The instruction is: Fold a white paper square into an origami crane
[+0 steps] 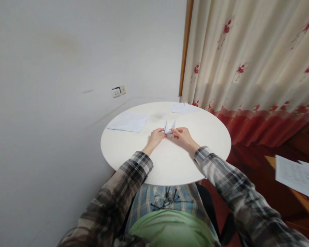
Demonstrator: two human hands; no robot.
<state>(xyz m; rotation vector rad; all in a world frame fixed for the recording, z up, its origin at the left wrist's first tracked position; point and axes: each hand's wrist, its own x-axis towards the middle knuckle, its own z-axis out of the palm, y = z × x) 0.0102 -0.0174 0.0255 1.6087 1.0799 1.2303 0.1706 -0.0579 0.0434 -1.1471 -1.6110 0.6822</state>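
Note:
Between my two hands is a small piece of folded white paper (169,130), with two pointed flaps standing up from it. My left hand (157,136) pinches its left side, thumb and fingers together. On the other side, my right hand (182,134) grips the paper's right part between thumb and fingers. Both hands are just over the middle of a round white table (167,168). Fingers cover the lower part of the folded paper, so its full shape is hidden.
A stack of white paper sheets (130,122) lies at the table's left back. More white paper (182,108), partly crumpled or torn, is at the far edge. A wall with a socket (116,92) stands left, a floral curtain (247,68) right. Printed sheets (296,175) rest on wooden furniture at right.

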